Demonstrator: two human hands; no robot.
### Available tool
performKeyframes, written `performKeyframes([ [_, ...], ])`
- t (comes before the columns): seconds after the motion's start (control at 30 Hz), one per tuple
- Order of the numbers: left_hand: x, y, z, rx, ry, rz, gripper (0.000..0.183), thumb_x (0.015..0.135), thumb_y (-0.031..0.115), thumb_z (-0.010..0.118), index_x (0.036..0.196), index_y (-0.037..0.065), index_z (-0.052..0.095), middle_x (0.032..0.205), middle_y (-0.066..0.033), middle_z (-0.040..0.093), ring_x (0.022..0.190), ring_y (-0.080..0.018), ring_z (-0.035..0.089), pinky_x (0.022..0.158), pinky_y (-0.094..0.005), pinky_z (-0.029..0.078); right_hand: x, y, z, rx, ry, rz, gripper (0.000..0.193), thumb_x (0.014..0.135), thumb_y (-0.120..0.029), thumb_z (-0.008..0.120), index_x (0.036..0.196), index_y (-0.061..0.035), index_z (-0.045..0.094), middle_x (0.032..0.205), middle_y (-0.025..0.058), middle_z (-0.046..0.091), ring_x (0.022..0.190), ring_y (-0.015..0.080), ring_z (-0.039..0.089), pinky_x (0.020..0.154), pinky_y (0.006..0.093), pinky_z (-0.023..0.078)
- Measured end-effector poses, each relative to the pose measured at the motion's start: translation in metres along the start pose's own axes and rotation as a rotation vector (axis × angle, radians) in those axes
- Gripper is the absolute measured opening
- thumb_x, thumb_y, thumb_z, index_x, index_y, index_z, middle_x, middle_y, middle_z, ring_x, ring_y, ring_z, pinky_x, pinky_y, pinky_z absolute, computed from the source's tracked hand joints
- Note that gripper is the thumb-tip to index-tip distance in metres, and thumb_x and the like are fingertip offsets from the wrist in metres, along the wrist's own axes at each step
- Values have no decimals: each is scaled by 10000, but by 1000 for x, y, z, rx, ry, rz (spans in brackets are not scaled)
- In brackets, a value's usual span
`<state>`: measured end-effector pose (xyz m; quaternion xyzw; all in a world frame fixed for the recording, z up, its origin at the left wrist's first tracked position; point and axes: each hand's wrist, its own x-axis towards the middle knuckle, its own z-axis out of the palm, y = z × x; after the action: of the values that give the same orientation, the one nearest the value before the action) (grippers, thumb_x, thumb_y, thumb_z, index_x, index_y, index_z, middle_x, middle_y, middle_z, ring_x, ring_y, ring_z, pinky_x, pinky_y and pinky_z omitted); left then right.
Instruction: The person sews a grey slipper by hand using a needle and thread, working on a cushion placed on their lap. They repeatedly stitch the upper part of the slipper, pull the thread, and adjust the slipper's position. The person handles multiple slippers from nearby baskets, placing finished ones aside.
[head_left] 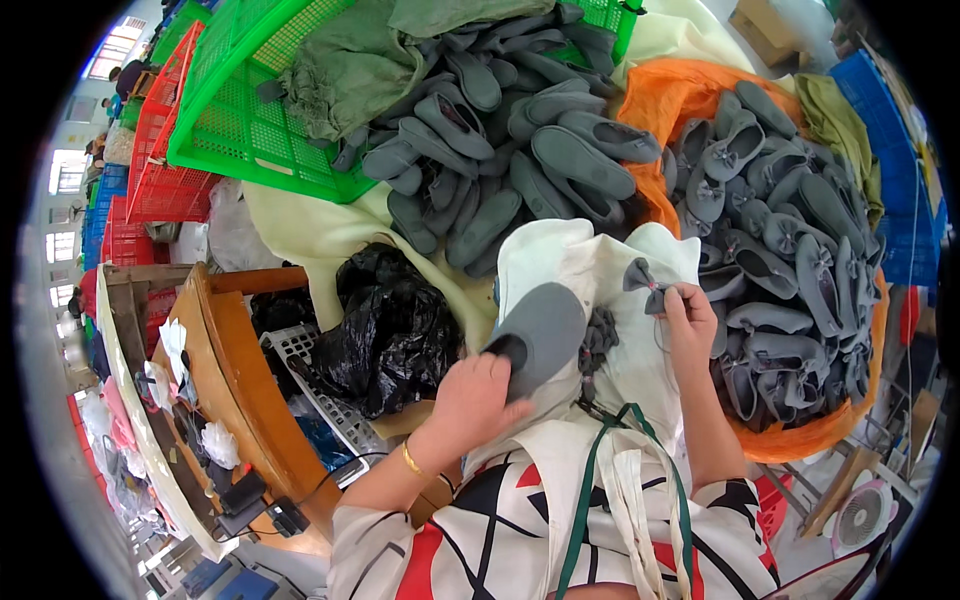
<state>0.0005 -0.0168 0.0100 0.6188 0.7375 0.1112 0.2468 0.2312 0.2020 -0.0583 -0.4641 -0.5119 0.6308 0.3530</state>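
Observation:
Over my lap, my left hand (pixel 468 400) is closed around the heel end of a plain grey fabric slipper (pixel 550 335), its toe pointing up and away. To the right, my right hand (pixel 692 318) pinches a small grey bow (pixel 643 283) between thumb and fingers, apart from the slipper. A cluster of more grey bows (pixel 600 338) lies on the white apron (pixel 640 370) between my knees. Ahead, plain grey slippers (pixel 583 162) are heaped up. At the right, slippers with bows (pixel 735 150) fill an orange sack (pixel 868 400).
A green crate (pixel 240 130) tips toward the slipper heap. Black plastic bags (pixel 385 335) lie by a white rack (pixel 320 375) on the left, beside a wooden table (pixel 250 400). Blue crates (pixel 900 170) and a small fan (pixel 862 515) stand at the right. Other people are far left.

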Motion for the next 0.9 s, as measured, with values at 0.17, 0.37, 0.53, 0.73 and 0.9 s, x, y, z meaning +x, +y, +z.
performKeyframes([
  [0.17,36,9,17,-1101,-20,-362,390,871,180,721,1150,-31,548,1060,-100,599,1005,-191,583,915,-284,449,-20,-4,5,73,55,68,128,985,-124,616,1037,-8,636,909,13,655,776,78,622,728,247,538],
  [0.37,38,24,57,-2147,69,-384,359,943,91,648,1267,7,518,1222,-58,585,1163,-154,545,1047,-293,407,-54,-1,39,243,-79,113,139,987,-113,606,1093,-25,627,982,19,653,851,95,636,771,278,560],
  [0.53,35,42,60,-2118,302,-468,256,941,96,670,1165,38,560,1181,-49,617,1077,-153,586,993,-308,447,-80,1,67,-191,-433,-67,126,930,-92,659,1032,-18,658,890,41,670,764,112,627,675,269,493],
  [0.73,50,47,62,-2049,486,-712,179,932,105,693,1078,35,618,1066,-56,666,936,-148,634,837,-292,526,-71,-12,60,-344,-418,-164,105,931,-90,630,1000,-16,659,879,89,659,720,165,615,652,288,482],
  [0.9,58,52,54,-2055,482,-763,138,919,101,707,1022,30,649,987,-48,681,880,-145,644,802,-284,534,-60,-33,57,-287,-399,20,112,921,-104,633,1001,-26,649,802,100,645,667,186,602,626,299,480],
])
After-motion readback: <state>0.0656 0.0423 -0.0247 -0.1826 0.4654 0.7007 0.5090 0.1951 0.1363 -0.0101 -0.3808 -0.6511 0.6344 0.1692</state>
